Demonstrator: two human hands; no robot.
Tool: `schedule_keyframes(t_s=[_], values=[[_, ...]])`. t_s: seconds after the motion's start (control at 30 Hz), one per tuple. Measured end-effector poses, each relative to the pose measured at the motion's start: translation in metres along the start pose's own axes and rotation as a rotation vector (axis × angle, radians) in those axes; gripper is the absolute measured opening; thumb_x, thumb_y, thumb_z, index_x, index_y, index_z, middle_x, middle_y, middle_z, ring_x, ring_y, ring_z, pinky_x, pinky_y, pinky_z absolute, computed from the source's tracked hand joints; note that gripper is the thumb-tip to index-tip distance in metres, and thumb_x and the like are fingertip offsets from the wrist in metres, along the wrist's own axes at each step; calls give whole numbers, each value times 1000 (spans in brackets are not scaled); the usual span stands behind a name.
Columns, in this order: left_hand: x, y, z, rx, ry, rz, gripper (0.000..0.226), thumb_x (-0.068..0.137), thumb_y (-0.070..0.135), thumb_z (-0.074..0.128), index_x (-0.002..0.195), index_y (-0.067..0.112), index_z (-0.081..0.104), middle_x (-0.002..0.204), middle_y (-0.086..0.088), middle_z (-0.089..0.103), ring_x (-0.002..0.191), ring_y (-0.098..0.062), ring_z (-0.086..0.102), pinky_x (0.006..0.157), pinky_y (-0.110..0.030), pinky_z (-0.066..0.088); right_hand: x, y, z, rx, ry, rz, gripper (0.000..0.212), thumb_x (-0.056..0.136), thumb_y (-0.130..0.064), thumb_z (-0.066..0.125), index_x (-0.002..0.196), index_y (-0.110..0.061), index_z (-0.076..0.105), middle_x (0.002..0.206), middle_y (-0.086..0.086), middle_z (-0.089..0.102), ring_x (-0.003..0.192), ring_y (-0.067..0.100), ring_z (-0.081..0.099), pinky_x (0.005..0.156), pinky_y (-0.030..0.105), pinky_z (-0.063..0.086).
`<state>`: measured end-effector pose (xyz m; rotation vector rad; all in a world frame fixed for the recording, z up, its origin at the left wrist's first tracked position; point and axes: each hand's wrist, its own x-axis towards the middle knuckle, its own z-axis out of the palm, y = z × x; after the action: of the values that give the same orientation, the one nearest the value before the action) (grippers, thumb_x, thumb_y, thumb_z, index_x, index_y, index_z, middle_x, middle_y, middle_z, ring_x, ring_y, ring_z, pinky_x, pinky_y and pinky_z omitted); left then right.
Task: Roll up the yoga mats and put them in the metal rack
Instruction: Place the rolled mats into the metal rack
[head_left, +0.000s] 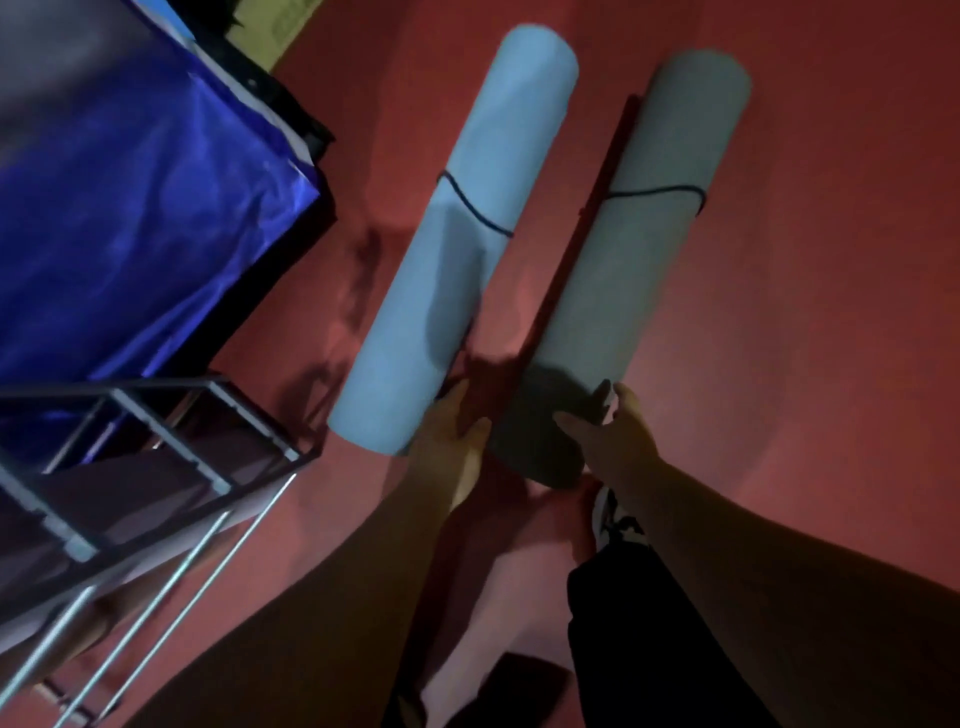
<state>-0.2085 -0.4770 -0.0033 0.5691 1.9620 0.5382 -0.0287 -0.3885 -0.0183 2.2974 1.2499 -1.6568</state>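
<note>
Obs.: two mats were already rolled, each tied at mid-length with a dark cord (475, 208). The light blue mat (457, 234) and the grey mat (639, 249) lay side by side on the red floor (831, 312), apart, with a strip of floor between them. Their long axes were roughly parallel and ran away from the person, near ends at the hands.

Right hand (615, 436): at the near end of the grey mat, thumb over the top and fingers on the far side, apparently gripping the roll.

Left hand (457, 426): in the gap between the two near ends, against the blue mat's end. The frame was dim and soft there, so I could not tell whether it gripped either roll or only touched it.

The metal rack (171, 431) stood to the person's left, past the blue mat's near end, with a blue cloth (130, 208) beyond it. Neither mat was in the rack.

Judgement: rolling looked finished and loading remained. The rack lay on the left hand's side, so the blue mat was the nearer load. The grey mat would have to cross over or round it. Either roll would probably need lifting by the near end and turning leftward.
</note>
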Motion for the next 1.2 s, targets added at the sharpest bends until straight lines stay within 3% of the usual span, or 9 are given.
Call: schedule_keyframes(t_s=[0.1,0.17,0.3,0.43,0.63,0.8,0.87,1.0,1.2], values=[[22,-23,22,-9,-127,18,57,97,11,63,151,17,44,143,16,43,125,12,40,100,2,25,21,25,25,134,51,79,87,75,-28,91,143,-17,38,126,9,60,115,30,60,99,48,52],[39,-40,40,-28,-195,2,58,99,7,60,153,15,40,136,17,42,117,16,40,87,9,26,32,40,32,232,98,129,93,73,-27,92,145,-16,33,124,9,56,114,27,57,98,45,51],[46,-54,69,-86,-280,-39,74,84,44,62,153,23,41,146,1,53,131,-13,53,112,-26,41,40,50,36,399,109,166,139,34,-57,93,151,-26,24,135,11,57,117,34,61,96,56,54],[29,-45,69,-166,-184,-20,53,82,43,62,134,37,58,137,-2,60,121,-18,60,110,-44,46,12,32,21,473,60,145,117,61,-43,95,150,-29,20,130,8,60,111,31,64,95,55,55],[-67,85,-3,-35,-68,203,45,98,42,57,142,37,54,131,5,50,112,-1,50,99,-8,36,-88,-43,-36,629,121,-47,66,91,-35,76,143,-33,35,122,-1,66,102,18,70,83,34,60],[-141,190,-58,-29,64,429,58,92,64,37,136,35,61,113,9,58,105,7,45,97,-1,30,-188,-125,-99,600,53,-224,47,97,-44,59,142,-31,49,136,-7,63,122,13,61,104,34,48],[-167,222,-82,-23,61,474,59,92,65,37,137,35,60,108,-2,58,101,9,48,94,-4,35,-229,-152,-124,543,50,-238,55,99,-49,52,151,-31,44,146,-9,54,131,10,51,110,31,40],[-211,256,-124,-105,0,491,63,94,72,42,141,32,55,126,2,66,122,-16,59,105,-44,47,-309,-196,-157,390,-31,-330,66,90,-60,53,151,-39,41,146,-14,49,133,8,47,117,35,35],[-306,296,-210,-305,107,507,52,88,49,56,139,38,50,128,29,59,122,13,52,114,-28,40,-421,-251,-191,71,11,-524,63,102,-45,51,159,-37,24,149,0,52,138,22,48,113,32,36]])
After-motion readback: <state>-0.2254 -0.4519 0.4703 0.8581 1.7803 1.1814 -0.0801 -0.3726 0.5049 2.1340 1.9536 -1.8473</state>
